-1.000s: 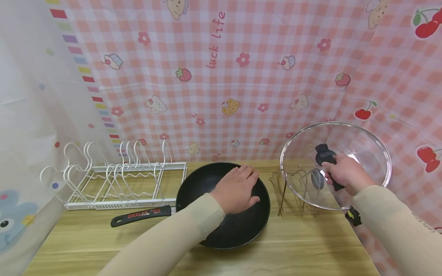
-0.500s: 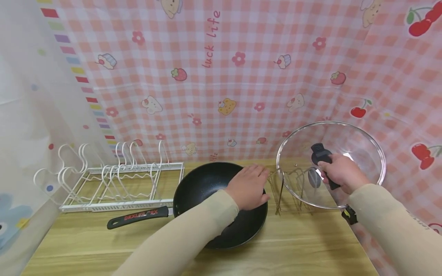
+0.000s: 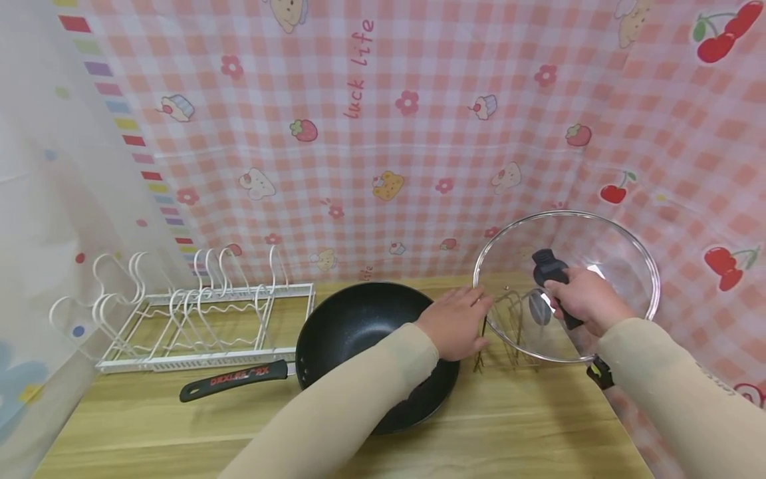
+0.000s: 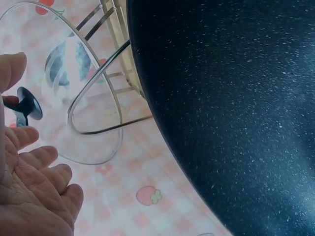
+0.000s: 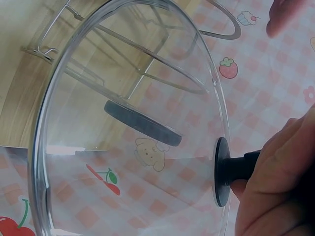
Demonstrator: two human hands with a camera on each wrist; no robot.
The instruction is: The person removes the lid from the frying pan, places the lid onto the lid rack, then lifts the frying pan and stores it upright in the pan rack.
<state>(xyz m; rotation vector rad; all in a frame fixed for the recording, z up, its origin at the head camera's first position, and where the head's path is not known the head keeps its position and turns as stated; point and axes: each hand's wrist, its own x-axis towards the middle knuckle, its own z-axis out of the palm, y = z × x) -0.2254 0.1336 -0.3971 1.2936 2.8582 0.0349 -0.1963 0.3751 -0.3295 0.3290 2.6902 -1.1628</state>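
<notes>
My right hand [image 3: 592, 299] grips the black handle [image 3: 547, 266] of a large clear glass lid [image 3: 622, 263] with a metal rim. The lid is held tilted at the wire rack [image 3: 517, 332], overlapping it in the head view; whether it touches the wires I cannot tell. My left hand [image 3: 456, 324] reaches over the right edge of a black wok [image 3: 347, 319], close to the rack's left end. In the left wrist view its fingers [image 4: 59, 174] are loosely bent and hold nothing. A dark grey disc [image 5: 142, 123] shows through the glass.
A white dish rack [image 3: 203, 359] with several upright loops stands at the left. The wok's long black handle [image 3: 233, 381] points left in front of it. All stand on a wooden table [image 3: 491, 432]. Checked cloth [image 3: 419, 146] hangs behind.
My left hand has moved right, from over the wok's middle to its right edge by the wire rack. My right hand keeps hold of the lid. The view has shifted slightly.
</notes>
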